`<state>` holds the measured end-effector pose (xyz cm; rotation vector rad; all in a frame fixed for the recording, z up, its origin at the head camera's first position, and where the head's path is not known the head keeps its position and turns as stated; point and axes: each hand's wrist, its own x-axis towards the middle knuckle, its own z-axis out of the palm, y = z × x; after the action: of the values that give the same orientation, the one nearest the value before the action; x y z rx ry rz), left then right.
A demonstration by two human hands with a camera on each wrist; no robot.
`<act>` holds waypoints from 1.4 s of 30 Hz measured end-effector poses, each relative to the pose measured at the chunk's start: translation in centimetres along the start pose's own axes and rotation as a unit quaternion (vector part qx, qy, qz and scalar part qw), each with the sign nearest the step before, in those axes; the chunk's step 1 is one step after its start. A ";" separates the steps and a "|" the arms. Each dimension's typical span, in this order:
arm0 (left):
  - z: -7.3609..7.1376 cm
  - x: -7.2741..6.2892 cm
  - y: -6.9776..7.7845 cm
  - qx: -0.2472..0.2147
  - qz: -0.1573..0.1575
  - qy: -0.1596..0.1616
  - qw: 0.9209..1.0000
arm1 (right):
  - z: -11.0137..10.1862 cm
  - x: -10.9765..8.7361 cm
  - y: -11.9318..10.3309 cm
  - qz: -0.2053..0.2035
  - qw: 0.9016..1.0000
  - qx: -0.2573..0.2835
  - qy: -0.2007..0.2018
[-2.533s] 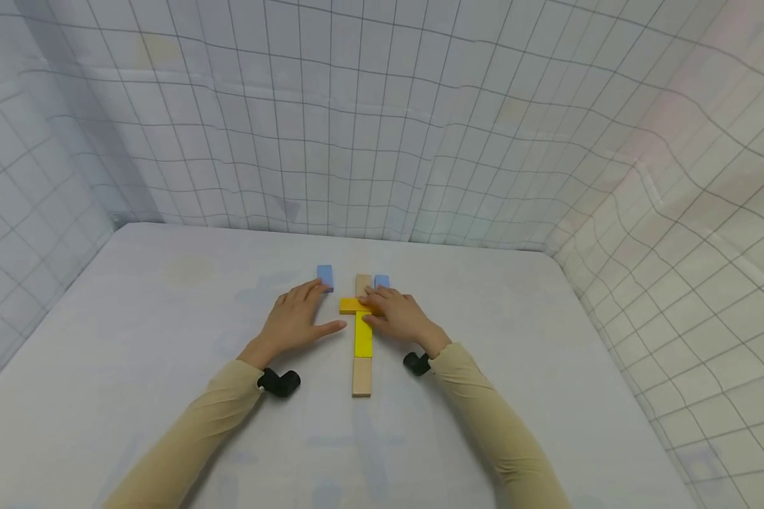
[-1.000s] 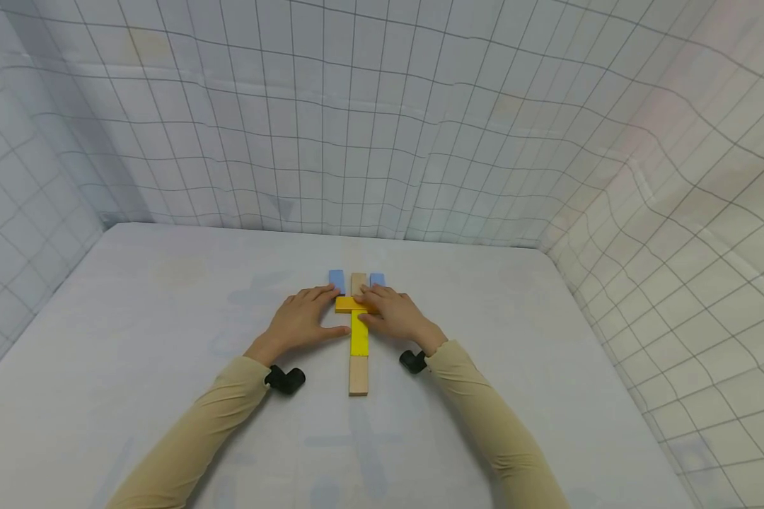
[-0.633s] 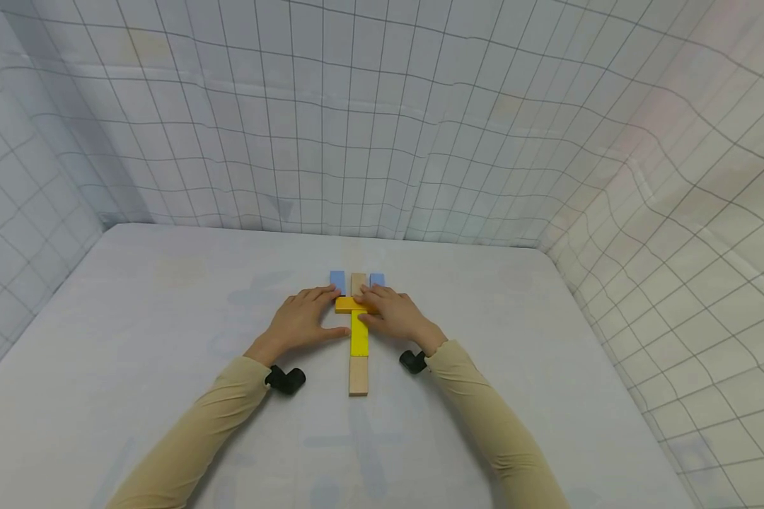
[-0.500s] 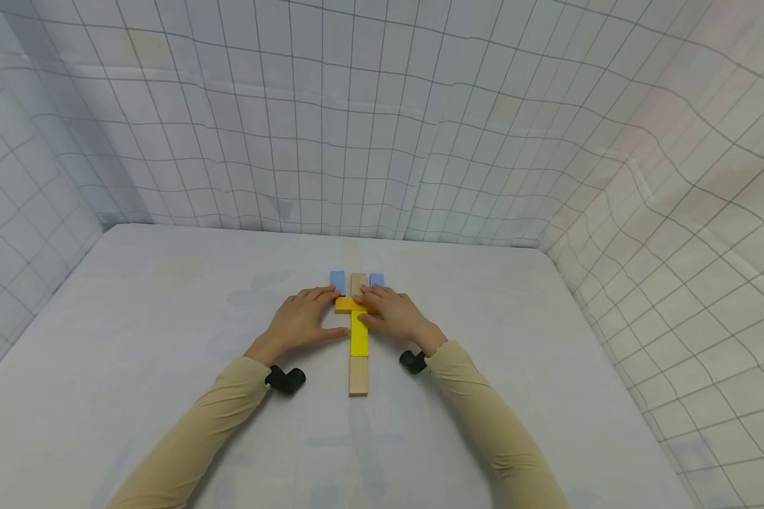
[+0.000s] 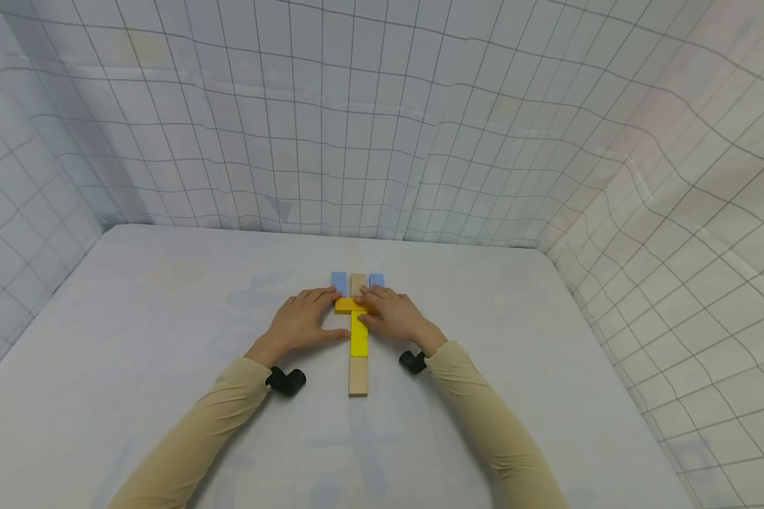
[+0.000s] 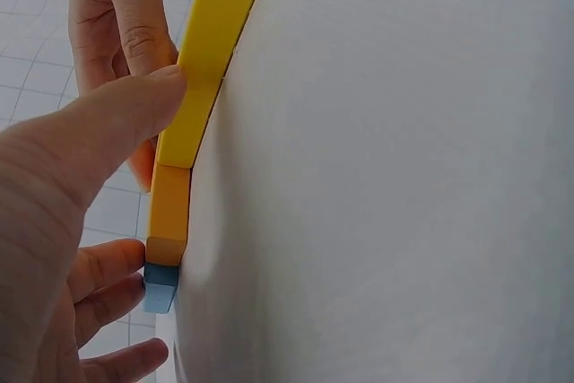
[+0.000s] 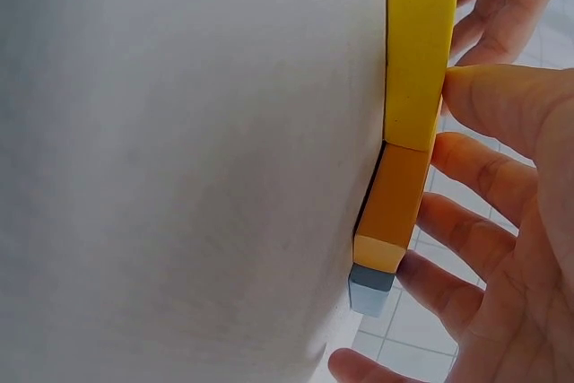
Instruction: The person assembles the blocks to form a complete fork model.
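Flat blocks lie on the table in a cross-like shape. A yellow block [image 5: 359, 338] runs lengthwise, with a wooden block [image 5: 359, 378] at its near end. Across its far end sits an orange block [image 5: 345, 305], and beyond that another wooden block [image 5: 358, 283]. My left hand [image 5: 298, 318] has its fingertips at the near end of the left blue block [image 5: 338, 281], its thumb extended to the yellow block's side. My right hand [image 5: 396, 314] rests its fingers on the orange block, covering its right part, close to the right blue block [image 5: 377, 279]. Its thumb touches the yellow block.
A white cloth covers the table [image 5: 242, 452]. Grid-patterned curtains [image 5: 356, 141] close it in at the back and both sides. Black wrist cameras stick out inward from the left sleeve [image 5: 197, 431] and the right sleeve [image 5: 490, 417].
The left blue block has slid right and slightly nearer, from apart on the left to beside the far wooden block. My left hand moved right with it; the right hand stays put among the blocks.
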<state>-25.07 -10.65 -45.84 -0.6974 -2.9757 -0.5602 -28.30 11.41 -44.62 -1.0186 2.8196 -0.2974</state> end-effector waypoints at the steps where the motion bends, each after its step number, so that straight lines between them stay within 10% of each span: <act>1: 0.0 0.0 0.0 0.001 0.000 -0.001 1.000 | 0.0 0.0 0.0 0.000 1.000 0.000 0.000; 42: -1.4 2.5 0.4 -0.021 -0.032 -0.030 0.999 | -1.3 0.8 0.5 0.004 1.000 0.002 -0.016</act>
<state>-27.19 -9.79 -44.12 -0.6350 -3.0593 -0.6167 -29.50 11.43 -43.56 -1.0014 2.7923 -0.2828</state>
